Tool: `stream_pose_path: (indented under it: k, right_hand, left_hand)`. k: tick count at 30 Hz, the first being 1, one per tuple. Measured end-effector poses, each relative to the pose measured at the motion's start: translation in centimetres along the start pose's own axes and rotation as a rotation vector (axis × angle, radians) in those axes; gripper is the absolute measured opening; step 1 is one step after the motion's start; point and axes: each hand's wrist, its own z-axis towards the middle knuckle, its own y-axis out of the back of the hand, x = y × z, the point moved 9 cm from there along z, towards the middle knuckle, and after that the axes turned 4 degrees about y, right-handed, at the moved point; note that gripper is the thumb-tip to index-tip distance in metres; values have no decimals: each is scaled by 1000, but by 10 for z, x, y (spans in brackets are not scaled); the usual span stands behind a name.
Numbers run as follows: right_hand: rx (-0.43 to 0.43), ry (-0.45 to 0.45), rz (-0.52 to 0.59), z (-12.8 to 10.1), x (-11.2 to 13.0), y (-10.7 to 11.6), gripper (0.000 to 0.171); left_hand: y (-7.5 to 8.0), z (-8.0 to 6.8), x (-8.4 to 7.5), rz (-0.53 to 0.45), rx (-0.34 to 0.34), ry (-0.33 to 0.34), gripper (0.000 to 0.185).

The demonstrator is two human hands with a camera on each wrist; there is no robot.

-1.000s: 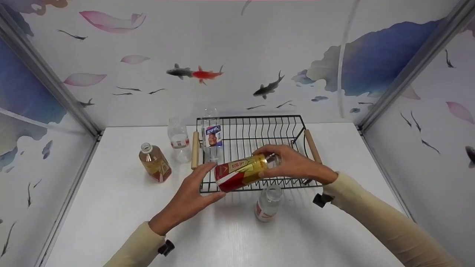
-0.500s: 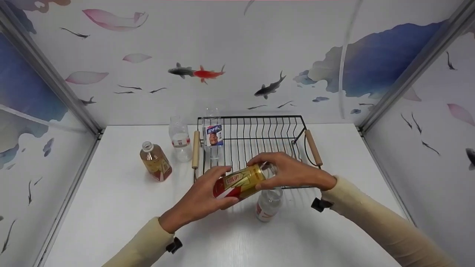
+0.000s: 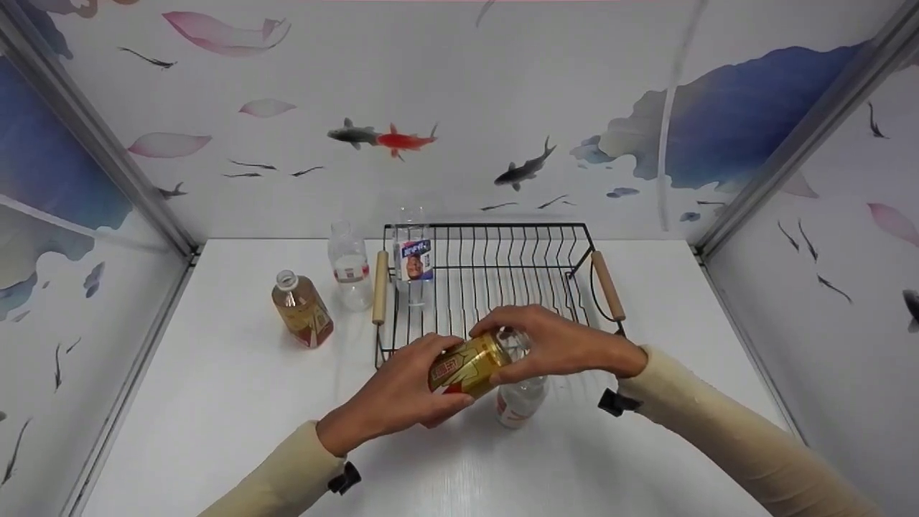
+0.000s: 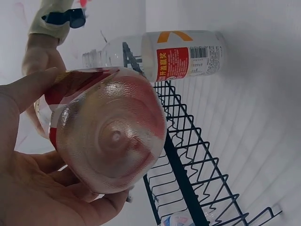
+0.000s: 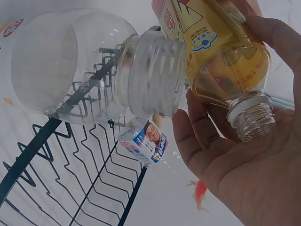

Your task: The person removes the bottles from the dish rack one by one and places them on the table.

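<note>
Both hands hold one clear plastic bottle (image 3: pixel 467 366) with a gold and red label, tilted in front of the rack. The left hand (image 3: pixel 398 388) grips its lower end, thumb and fingers on opposite sides; the left wrist view looks onto the bottle's base (image 4: pixel 113 134). At the other end, the right hand (image 3: pixel 556 345) holds the shoulder and neck. The right wrist view shows the bare threaded neck (image 5: pixel 254 120), capless, beside the palm. An uncapped clear bottle (image 3: pixel 520 406) stands just below the right hand, partly hidden by it in the head view.
A black wire dish rack (image 3: pixel 484 225) with wooden handles (image 3: pixel 609 285) sits behind the hands. At its left end is a clear bottle with a blue label (image 3: pixel 415 266). Left of the rack stand a clear bottle (image 3: pixel 352 276) and an amber-looking bottle (image 3: pixel 305 312).
The held bottle has come toward the person and slightly right, its base turning toward them. The left hand has closed in from beside the base to a grip farther up it.
</note>
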Motion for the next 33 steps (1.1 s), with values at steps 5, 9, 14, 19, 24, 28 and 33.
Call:
stream_pose_path:
  k: [5,9,14,19,24,28,33]
  right_hand:
    - [21,12,-11,1,3,-3,59]
    - [31,7,-3,0,3,-4,60]
    - [19,-5,-2,-2,2,0,58]
    - [-15,-45,16,-6,-1,8,55]
    - [-40,-72,26,-8,-6,13,53]
    - [-55,-62,29,-9,-9,15,52]
    - [-77,-62,35,-10,-13,17,51]
  left_hand:
    - [-4,-1,-1,1,22,-2,73]
    - [-7,-4,2,-31,32,-10,72]
    - [-11,-8,8,-81,35,-8,74]
    - [-12,-13,18,-131,19,-9,77]
    - [-17,-20,30,-182,-8,-27,79]
    - [-23,-24,42,-191,-31,-34,80]
    - [-33,-27,58,-218,-62,-38,79]
